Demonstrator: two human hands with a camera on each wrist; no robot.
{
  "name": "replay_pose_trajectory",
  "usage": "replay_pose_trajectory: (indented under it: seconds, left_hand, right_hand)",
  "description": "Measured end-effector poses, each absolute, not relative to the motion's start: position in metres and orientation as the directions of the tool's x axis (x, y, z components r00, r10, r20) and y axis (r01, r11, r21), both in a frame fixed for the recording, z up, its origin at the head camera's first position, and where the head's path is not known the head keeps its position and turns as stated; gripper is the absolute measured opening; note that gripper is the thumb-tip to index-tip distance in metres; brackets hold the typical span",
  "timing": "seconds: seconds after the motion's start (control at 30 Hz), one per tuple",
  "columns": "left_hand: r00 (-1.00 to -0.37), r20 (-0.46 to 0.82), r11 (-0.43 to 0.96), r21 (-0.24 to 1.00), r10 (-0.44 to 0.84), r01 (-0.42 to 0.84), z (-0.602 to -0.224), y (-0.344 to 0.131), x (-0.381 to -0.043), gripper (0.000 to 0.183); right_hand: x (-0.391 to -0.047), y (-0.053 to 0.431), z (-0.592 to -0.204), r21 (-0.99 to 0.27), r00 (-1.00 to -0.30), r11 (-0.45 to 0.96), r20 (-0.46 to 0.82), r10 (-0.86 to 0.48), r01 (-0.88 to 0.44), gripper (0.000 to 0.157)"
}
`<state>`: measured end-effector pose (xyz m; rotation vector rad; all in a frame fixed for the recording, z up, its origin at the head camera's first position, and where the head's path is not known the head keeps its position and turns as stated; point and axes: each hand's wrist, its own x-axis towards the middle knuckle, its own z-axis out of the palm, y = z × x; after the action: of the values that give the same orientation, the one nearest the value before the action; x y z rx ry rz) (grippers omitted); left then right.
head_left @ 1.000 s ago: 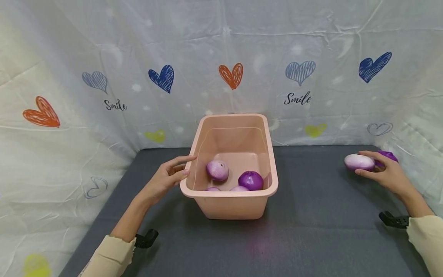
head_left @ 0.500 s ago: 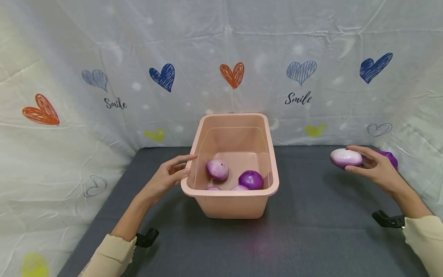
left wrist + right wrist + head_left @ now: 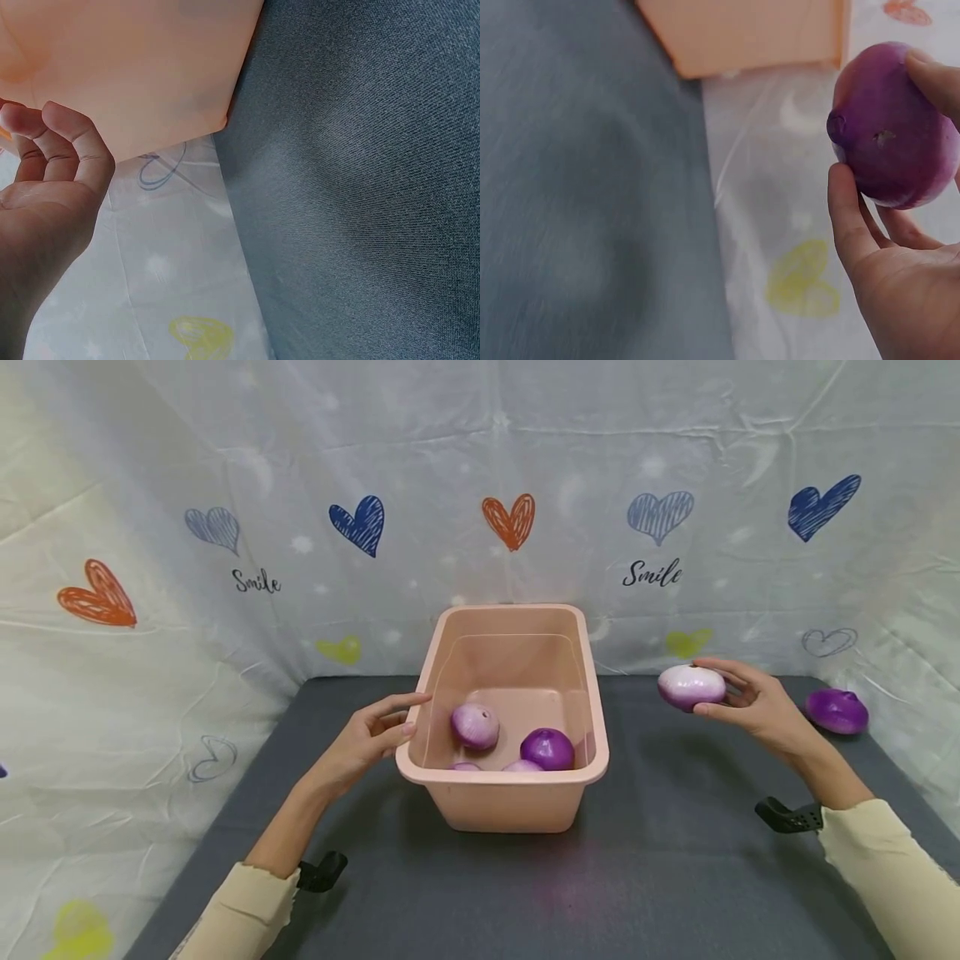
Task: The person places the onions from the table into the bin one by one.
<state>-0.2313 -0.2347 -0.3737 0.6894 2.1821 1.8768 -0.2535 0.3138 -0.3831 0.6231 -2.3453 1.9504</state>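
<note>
My right hand (image 3: 757, 706) holds a pale purple-and-white onion (image 3: 686, 687) above the dark table, right of the bin. In the right wrist view, thumb and fingers grip this onion (image 3: 889, 127) from both sides, its stubby tip showing. My left hand (image 3: 367, 737) holds the left rim of a peach plastic bin (image 3: 501, 806), index fingertip over the edge and thumb at the rim. The left wrist view shows its curled fingers (image 3: 75, 139) beside the bin's wall. Inside lie a pale onion (image 3: 475, 727), a dark purple onion (image 3: 547, 749) and others partly hidden by the front rim.
Another dark purple onion (image 3: 837, 711) lies on the table's far right, behind the right wrist. A white curtain with printed hearts (image 3: 508, 522) hangs along the back and sides. The dark cloth (image 3: 660, 860) covers the table.
The right hand has carried the onion left and upward, away from the other purple onion, which now shows fully. The left hand and the bin stay in place.
</note>
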Motion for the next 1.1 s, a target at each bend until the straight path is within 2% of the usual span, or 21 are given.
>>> replay_pose_trajectory:
  seconds: [0.1,0.33,0.57,0.87,1.1]
  left_hand:
    - [-0.873,0.165,0.091,0.969,0.458,0.230,-0.373,-0.233,-0.232,0.045]
    - [-0.872,0.171,0.106,0.964,0.459,0.245,-0.372,-0.232,-0.234,0.045]
    - [-0.881,0.160,0.124,0.963,0.446,0.238,-0.373,-0.234,-0.233,0.045]
    - [-0.882,0.153,0.119,0.966,0.446,0.228,-0.372,-0.233,-0.233,0.045]
    - [-0.881,0.159,0.121,0.964,0.445,0.235,-0.372,-0.235,-0.231,0.044]
  right_hand:
    - [-0.259,0.303,-0.379,-0.941,-0.909,0.088,0.287,-0.301,-0.326,0.059]
    - [-0.267,0.280,-0.368,-0.935,-0.896,0.077,0.305,-0.322,-0.346,0.058]
    - [-0.274,0.255,-0.361,-0.935,-0.852,-0.046,0.341,-0.398,-0.352,0.060]
    - [-0.277,0.230,-0.350,-0.932,-0.814,-0.207,0.362,-0.454,-0.299,0.062]
    - [-0.276,0.219,-0.332,-0.920,-0.793,-0.228,0.390,-0.468,-0.317,0.061]
